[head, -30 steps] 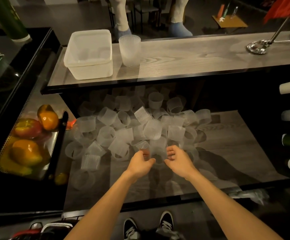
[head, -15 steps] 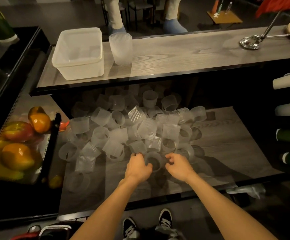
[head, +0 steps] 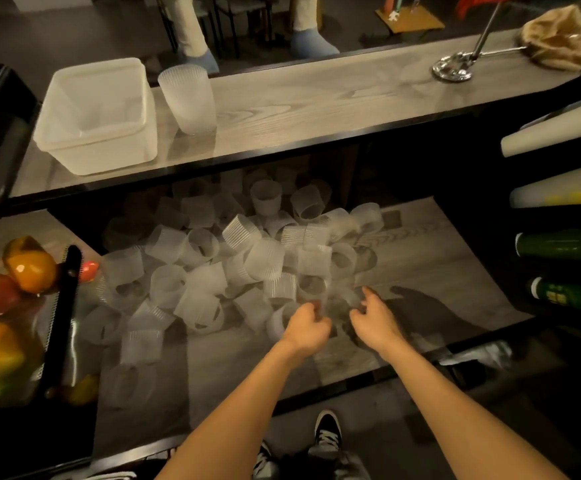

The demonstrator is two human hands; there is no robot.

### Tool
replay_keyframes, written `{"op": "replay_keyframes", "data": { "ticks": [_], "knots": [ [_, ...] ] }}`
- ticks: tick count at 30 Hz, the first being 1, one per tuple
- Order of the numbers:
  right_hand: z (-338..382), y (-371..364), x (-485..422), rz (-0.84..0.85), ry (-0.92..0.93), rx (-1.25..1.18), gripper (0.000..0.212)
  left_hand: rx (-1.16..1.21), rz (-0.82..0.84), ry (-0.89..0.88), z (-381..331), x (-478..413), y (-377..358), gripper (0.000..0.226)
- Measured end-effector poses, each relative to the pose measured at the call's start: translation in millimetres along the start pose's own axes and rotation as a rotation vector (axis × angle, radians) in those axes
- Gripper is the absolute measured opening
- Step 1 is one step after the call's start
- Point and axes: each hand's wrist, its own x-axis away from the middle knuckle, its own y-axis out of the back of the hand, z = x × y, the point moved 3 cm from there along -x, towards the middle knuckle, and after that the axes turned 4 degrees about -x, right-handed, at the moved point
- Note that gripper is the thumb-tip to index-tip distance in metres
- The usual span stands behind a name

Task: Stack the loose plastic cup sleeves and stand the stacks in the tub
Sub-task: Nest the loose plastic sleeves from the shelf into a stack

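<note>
left hand (head: 308, 329) and right hand (head: 373, 322) curl at the sleeve pile (head: 268, 261), grip lost in blur. a hasty pull could scatter it.

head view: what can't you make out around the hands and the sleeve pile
Left hand and right hand, head view: fingers curl into the blurred, see-through sleeve pile; whether either grips a sleeve is unclear.
Back of the pile: lost in shadow under the upper counter.
Stack beside the tub: sleeve count unreadable through translucent plastic.
Green bottles: cut off by the right edge.
</note>
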Motion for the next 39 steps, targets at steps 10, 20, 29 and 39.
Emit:
{"op": "replay_keyframes", "data": {
  "ticks": [10, 20, 29, 39],
  "knots": [
    [15.8, -1.4, 9.6, 0.119, 0.075, -0.138, 0.023, 0.073, -0.212, -0.073, 3.4, 4.6, 21.5, 0.037],
    [59.6, -62.2, 21.5, 0.347, 0.201, -0.084, 0.018, 0.057, -0.508, -0.144, 40.4, 37.9, 87.6, 0.011],
    [57.6, -73.9, 15.5, 0.285, 0.239, 0.279, 0.012, -0.059, -0.379, 0.037, 69.5, 35.3, 83.1, 0.034],
    [107.1, -111.7, 30.1, 0.278, 0.643, 0.604, 0.049, 0.277, -0.337, 0.317, 82.8, 29.8, 93.9, 0.033]
  ]
}}
